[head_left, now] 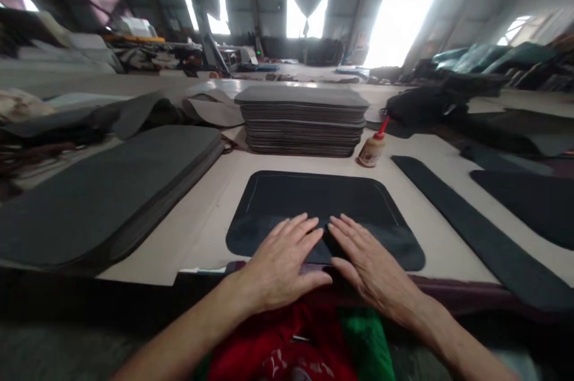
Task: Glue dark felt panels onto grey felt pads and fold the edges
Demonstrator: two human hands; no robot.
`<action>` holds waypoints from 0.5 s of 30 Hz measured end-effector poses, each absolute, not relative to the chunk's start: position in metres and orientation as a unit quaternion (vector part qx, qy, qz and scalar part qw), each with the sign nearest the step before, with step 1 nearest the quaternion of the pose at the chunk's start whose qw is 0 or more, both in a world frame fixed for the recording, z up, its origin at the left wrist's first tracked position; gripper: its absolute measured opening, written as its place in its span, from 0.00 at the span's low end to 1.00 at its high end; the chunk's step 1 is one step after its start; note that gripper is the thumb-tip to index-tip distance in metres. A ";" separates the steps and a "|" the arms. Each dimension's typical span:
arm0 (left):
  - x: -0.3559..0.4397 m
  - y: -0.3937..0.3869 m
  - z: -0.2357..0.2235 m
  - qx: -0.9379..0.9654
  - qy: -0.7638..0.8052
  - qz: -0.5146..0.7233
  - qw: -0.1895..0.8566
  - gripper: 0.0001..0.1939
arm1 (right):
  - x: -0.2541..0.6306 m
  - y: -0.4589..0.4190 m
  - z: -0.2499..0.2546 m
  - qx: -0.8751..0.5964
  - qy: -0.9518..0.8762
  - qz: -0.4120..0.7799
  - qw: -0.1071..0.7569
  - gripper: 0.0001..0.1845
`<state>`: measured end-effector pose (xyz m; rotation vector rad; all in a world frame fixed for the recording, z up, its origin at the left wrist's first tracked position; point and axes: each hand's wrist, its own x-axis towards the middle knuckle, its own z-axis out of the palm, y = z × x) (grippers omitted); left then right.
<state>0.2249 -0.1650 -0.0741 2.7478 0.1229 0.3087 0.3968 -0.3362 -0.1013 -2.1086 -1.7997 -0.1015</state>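
A dark sheet [314,192] with rounded corners lies flat on the table in front of me, pale lines marked near its edges. My left hand [284,255] rests over its near edge, fingers stretched out and lying flat. Beside it, my right hand [363,255] is also flat with fingers extended, angled toward the left one. Nothing is held in either hand. The two hands sit close together at the sheet's middle. What lies beneath the palms is hidden.
Behind the sheet stands a tall stack of grey pieces [305,124]. A glue bottle [372,149] with a red nozzle is right of it. Larger stacked sheets [130,177] lie left, a long dark strip [470,225] right. The table's near edge [452,280] runs below my hands.
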 end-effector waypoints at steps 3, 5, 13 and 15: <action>0.235 -0.173 -0.090 0.986 0.061 0.061 0.144 0.43 | 0.386 -0.331 -0.112 -0.743 -0.657 -0.018 0.124 0.35; 0.229 -0.167 -0.098 0.990 0.074 0.051 0.108 0.44 | 0.387 -0.337 -0.112 -0.756 -0.645 -0.010 0.108 0.37; 0.161 -0.109 -0.134 0.985 0.102 0.138 -0.021 0.42 | 0.429 -0.394 -0.111 -0.839 -0.539 -0.021 0.076 0.45; 0.146 -0.096 -0.145 0.980 0.119 0.155 -0.022 0.41 | 0.439 -0.411 -0.118 -0.856 -0.510 -0.030 0.074 0.45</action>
